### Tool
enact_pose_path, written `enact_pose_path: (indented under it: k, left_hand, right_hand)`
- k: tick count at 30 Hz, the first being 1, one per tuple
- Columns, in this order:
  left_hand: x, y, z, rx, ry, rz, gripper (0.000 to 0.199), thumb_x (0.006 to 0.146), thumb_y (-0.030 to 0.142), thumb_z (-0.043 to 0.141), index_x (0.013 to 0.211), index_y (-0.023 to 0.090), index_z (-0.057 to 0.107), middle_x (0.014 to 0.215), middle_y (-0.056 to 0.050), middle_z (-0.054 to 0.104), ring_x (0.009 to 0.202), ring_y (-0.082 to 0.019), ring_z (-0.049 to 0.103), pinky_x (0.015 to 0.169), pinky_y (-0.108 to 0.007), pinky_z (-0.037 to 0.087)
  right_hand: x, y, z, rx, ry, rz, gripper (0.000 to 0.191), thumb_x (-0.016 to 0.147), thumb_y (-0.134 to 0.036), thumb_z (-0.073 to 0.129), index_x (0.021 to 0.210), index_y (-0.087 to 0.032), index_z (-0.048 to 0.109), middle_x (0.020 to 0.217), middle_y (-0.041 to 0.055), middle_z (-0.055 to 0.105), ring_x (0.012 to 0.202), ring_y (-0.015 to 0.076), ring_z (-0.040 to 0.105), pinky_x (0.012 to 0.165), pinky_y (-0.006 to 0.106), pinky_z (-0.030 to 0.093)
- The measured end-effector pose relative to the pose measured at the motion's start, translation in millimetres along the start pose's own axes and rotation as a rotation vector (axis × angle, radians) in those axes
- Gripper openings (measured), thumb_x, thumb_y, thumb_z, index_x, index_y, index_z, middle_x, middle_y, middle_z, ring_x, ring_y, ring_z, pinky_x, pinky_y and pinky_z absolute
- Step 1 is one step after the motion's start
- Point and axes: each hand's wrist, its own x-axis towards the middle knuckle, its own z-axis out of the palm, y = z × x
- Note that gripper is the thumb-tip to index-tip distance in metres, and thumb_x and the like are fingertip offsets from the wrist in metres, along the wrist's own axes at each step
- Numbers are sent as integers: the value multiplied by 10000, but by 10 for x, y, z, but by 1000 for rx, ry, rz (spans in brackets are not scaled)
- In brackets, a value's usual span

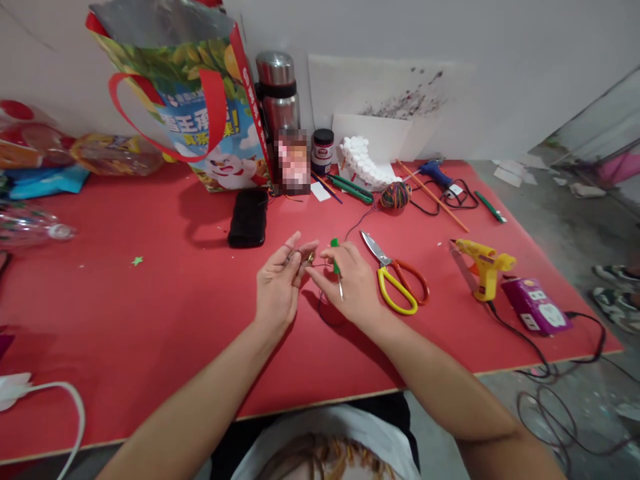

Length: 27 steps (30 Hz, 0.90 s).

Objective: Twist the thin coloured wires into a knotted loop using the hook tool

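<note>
My left hand (280,283) is palm up over the red table, its thumb and fingers closed on a small gold-coloured piece (311,258) with dark thread. Close on its right, my right hand (353,280) holds a green-handled tool (335,257) with a thin metal tip that points toward me. A dark thread (323,308) runs between the hands and curls on the table below them. Scissors (395,273) with one yellow and one red handle lie open just right of my right hand.
A black phone (249,218), a gift bag (185,100), a steel flask (280,93) and a multicoloured yarn ball (395,195) are behind my hands. At the right are a yellow glue gun (484,265), a purple pack (536,307) and trailing cables.
</note>
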Motion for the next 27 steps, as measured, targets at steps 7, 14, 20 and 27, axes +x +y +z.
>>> enact_pose_path:
  k: [7, 14, 20, 27]
  left_hand:
    - [-131, -63, 103, 26, 57, 11, 380, 841, 252, 808, 1215, 217, 749, 1128, -88, 811, 1032, -178, 761, 911, -272, 574]
    - [-20, -71, 27, 6, 87, -28, 357, 841, 214, 789, 1194, 198, 742, 1132, -113, 806, 1115, -212, 745, 1041, -367, 532]
    - [122, 39, -81, -55, 67, 16, 284, 853, 143, 753, 1135, 175, 757, 1105, -121, 810, 1135, -230, 742, 1158, -473, 453]
    - [44, 113, -21, -104, -107, -118, 297, 852, 161, 783, 1147, 189, 767, 1148, -116, 800, 1198, -249, 716, 1154, -440, 488]
  right_hand:
    - [-6, 0, 144, -35, -20, 56, 149, 974, -329, 632, 945, -184, 647, 936, 73, 661, 797, 190, 638, 691, 285, 486]
    - [-26, -19, 18, 107, 46, -172, 137, 1005, -206, 550, 946, -186, 672, 871, 67, 672, 816, 187, 630, 757, 311, 536]
    - [103, 213, -271, -73, 238, -17, 249, 1002, -284, 590, 1217, -197, 680, 1135, 147, 730, 1064, 274, 689, 929, 449, 569]
    - [65, 27, -34, 675, -240, 406, 379, 1045, -399, 450, 1333, -198, 593, 634, -15, 672, 477, 152, 629, 513, 288, 548]
